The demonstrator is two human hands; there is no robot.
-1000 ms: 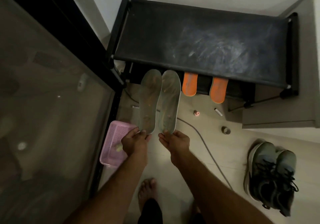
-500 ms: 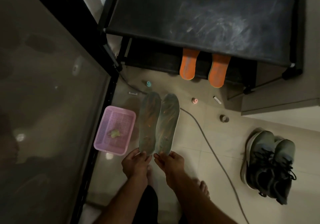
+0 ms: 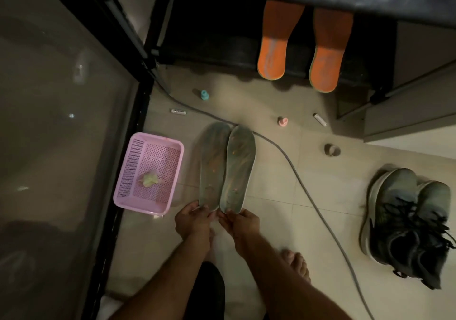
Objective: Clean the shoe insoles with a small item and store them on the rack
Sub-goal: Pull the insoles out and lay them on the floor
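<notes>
Low over a pale tiled floor (image 3: 283,196), two bare hands hold a pair of grey-green insoles side by side, toes pointing away. Left hand (image 3: 193,221) pinches the heel of the left insole (image 3: 212,164) between curled fingers and thumb. Right hand (image 3: 240,223) pinches the heel of the right insole (image 3: 238,169) the same way. The two insoles touch along their inner edges, and both look smudged.

Just left of them sits a pink basket (image 3: 128,191) on the floor, with a small pale green scrap (image 3: 148,179) lying inside. Left of the basket runs a dark glass panel (image 3: 56,146) in a black frame.

Ahead stands a black rack (image 3: 217,35). Two orange insoles (image 3: 272,57) rest on its lower shelf, heels jutting out over the floor.

A grey cable (image 3: 293,169) snakes across the tiles, passing under the toe ends of the held insoles. Small bits lie scattered near it: a teal cap (image 3: 204,95), a pink piece (image 3: 282,121), a tape roll (image 3: 332,150). A pair of dark sneakers (image 3: 407,223) sits well apart at right. One bare foot (image 3: 296,264) shows below the right arm.
</notes>
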